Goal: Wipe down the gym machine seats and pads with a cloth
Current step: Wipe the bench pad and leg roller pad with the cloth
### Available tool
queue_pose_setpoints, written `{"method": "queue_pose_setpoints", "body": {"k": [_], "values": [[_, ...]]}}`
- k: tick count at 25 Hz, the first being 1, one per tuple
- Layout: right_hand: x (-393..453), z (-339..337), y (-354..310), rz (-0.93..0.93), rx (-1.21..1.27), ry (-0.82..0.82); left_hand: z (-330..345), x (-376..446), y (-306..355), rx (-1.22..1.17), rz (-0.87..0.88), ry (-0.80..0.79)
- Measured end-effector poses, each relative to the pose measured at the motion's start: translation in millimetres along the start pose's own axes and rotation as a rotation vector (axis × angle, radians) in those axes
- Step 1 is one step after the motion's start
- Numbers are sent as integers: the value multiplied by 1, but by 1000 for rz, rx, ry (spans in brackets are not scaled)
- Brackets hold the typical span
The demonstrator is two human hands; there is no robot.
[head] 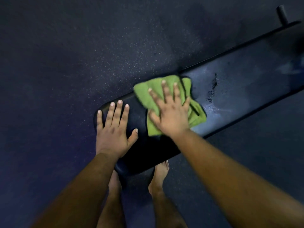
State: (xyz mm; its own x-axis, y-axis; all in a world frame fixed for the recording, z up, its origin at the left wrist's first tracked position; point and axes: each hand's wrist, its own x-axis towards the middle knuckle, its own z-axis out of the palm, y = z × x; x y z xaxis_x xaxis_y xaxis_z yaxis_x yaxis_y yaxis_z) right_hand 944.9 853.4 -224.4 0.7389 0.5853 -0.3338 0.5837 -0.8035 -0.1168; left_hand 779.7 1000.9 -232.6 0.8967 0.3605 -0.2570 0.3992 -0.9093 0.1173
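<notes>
Flat on the green cloth (194, 116), right hand's (171, 116) spread fingers (164, 89).

Both bare forearms reach forward and down from the lower edge of the view, converging slightly toward the hands. Left hand (113, 129): palm down, fingers (117, 111) straight and slightly spread, thumb angled out to the right; the hand lies flat, holding nothing. Right hand (171, 111): palm down and farther forward than the left, fingers extended and fanned apart, thumb splayed to the left, pressing flat on the surface beneath it with no curl of the fingers. The right wrist is nearly in line with its forearm. Two bare feet (160, 175) and the lower legs show between the forearms, toes pointing forward.
</notes>
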Motion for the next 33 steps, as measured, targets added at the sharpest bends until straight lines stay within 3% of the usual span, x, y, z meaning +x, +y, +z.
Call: {"method": "queue_pose_setpoints", "body": {"k": [2,3,6,9,11,13,15,17,19,22,24,26,29,31,33], "values": [[-18,-1,18,-216,-84,-33,-1,0,1,-9,-8,7],[-10,-6,44,-238,-105,-7,-2,0,2,-9,-17,12],[16,-20,119,89,-29,21,0,1,4,-7,-20,15],[-2,-8,108,346,106,102,0,-2,6,-25,-34,16],[-44,10,60,255,51,93,-5,5,13,-72,-56,47],[-99,27,31,36,32,16,-12,13,24,-117,-64,72],[-117,29,59,-74,19,4,-16,20,40,-121,-5,65],[-101,25,122,65,36,42,-15,27,56,-99,89,5],[-77,9,187,378,201,85,-11,35,70,-54,175,-41],[-60,3,199,626,349,143,-5,44,85,50,201,-75],[-66,11,150,518,164,119,-3,43,87,70,183,-76],[-66,12,113,176,23,44,-2,43,87,67,179,-68],[-1,-15,144,-227,-81,16,-4,49,90,65,190,-59],[52,-35,193,-218,-124,24,-5,62,100,58,178,-42],[88,-52,238,19,-43,17,-8,76,116,28,166,-32]]}}
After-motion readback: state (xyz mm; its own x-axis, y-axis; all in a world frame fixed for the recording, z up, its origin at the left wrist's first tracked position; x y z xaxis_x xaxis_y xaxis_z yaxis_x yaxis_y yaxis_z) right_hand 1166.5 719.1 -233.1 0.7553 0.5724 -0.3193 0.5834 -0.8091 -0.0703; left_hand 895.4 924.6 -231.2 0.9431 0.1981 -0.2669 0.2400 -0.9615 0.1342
